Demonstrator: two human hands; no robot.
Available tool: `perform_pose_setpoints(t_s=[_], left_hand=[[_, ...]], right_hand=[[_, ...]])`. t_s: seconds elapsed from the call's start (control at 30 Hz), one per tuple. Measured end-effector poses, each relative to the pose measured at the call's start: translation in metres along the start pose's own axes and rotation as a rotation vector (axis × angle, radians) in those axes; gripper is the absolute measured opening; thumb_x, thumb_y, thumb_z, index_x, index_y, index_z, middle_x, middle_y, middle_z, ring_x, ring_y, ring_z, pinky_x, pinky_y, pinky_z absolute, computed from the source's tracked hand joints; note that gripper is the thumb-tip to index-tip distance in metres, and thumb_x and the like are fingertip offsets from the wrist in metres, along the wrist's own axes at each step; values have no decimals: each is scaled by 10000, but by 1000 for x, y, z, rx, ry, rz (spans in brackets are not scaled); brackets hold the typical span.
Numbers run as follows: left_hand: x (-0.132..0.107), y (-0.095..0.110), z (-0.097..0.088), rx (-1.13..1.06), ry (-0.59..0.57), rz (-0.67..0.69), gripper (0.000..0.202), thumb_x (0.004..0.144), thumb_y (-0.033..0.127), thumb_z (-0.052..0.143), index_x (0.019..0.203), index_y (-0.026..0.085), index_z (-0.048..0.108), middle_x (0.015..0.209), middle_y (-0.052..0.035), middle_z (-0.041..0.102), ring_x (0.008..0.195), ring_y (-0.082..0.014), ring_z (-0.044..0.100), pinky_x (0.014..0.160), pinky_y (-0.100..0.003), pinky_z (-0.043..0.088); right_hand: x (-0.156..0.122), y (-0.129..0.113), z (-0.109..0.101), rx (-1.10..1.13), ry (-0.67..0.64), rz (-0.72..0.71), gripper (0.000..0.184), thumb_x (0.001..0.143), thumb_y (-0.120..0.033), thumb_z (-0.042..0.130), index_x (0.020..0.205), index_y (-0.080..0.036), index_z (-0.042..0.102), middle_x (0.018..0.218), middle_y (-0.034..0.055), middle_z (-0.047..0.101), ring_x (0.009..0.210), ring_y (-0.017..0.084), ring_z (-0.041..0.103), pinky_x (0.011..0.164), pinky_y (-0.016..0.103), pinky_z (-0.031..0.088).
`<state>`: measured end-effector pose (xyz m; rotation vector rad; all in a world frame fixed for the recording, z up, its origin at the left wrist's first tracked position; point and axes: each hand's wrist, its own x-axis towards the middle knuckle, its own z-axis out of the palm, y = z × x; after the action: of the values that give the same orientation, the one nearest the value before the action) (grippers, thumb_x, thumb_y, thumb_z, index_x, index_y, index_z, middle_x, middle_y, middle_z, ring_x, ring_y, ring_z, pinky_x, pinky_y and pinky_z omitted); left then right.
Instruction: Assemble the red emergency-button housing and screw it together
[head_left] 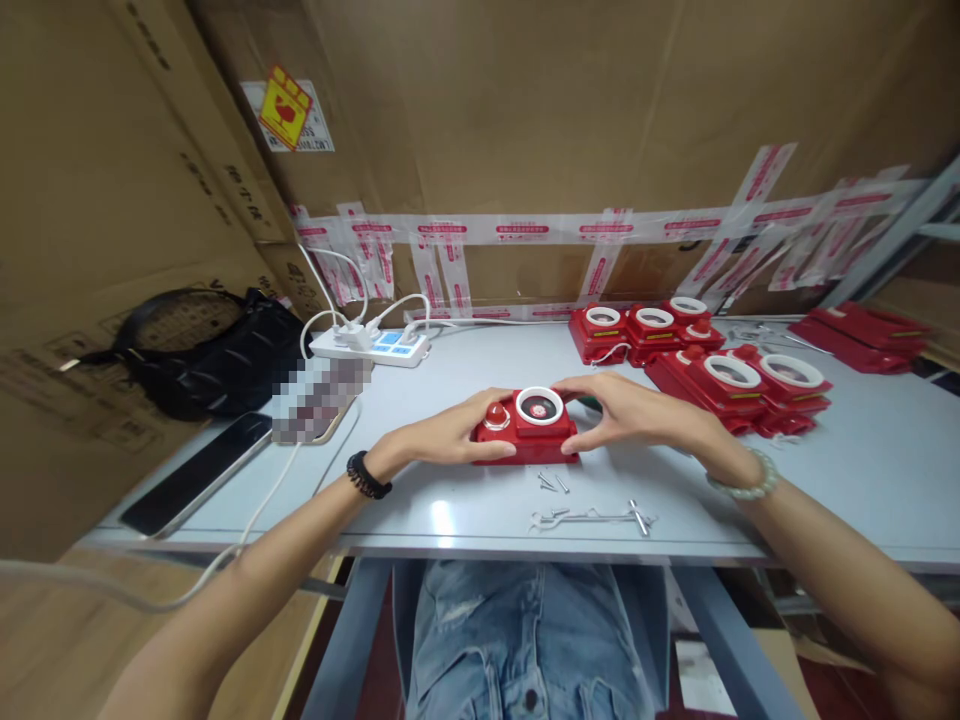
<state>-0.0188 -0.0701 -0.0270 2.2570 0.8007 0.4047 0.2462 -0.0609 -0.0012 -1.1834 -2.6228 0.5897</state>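
Black bag near a dark-screened phone, white power strip, taped cardboard.

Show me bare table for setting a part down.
Free: the table in front of the far-right red casing; also a patch behind the held red unit, between the power strip and the clustered red units. Crowded: the left end, with black bag and phone; the front middle, with loose screws.

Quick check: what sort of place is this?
Probably a workbench in a small workshop or storeroom. What shows it: a glossy red box-shaped unit with a white ring, loose silvery metal screws on the grey-white tabletop, and large brown taped cardboard behind.
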Motion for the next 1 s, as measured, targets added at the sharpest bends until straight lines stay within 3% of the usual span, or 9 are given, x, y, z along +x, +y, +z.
perform_pose_setpoints(t_s=[0.5,0.67,0.73,0.83,1.0], left_hand=[[-11,-2,10,82,87,42,739,847,475,570,1440,215,212,1452,-142,326,1324,-270,373,1115,-454,327],[-16,-6,6,91,65,26,790,852,483,563,1473,208,161,1523,-150,206,1386,-281,276,1139,-455,279],[-20,-5,1,133,88,4,682,879,477,525,1450,215,259,1504,-139,251,1370,-268,308,1135,-437,283],[-23,-2,-9,212,142,-2,520,890,474,511,1342,221,462,1372,-121,431,1256,-250,449,1084,-412,346],[-22,6,-19,279,122,-65,602,779,567,624,1263,214,558,1177,-94,600,1052,-243,581,944,-372,441]], right_hand=[[10,-15,-6,-152,-81,10,735,665,-529,694,1275,-149,538,1212,140,617,1102,303,560,925,392,435],[10,-20,-9,-158,-105,24,719,663,-525,697,1258,-151,550,1203,139,621,1098,304,561,915,382,436],[10,-21,-10,-156,-114,32,711,662,-521,698,1257,-162,552,1218,129,614,1111,304,553,921,376,430],[10,-22,-10,-159,-112,39,708,666,-533,690,1256,-166,553,1225,125,610,1131,313,538,921,381,425],[11,-23,-11,-180,-120,40,711,667,-528,688,1249,-142,554,1176,139,624,1101,314,546,890,377,431]])
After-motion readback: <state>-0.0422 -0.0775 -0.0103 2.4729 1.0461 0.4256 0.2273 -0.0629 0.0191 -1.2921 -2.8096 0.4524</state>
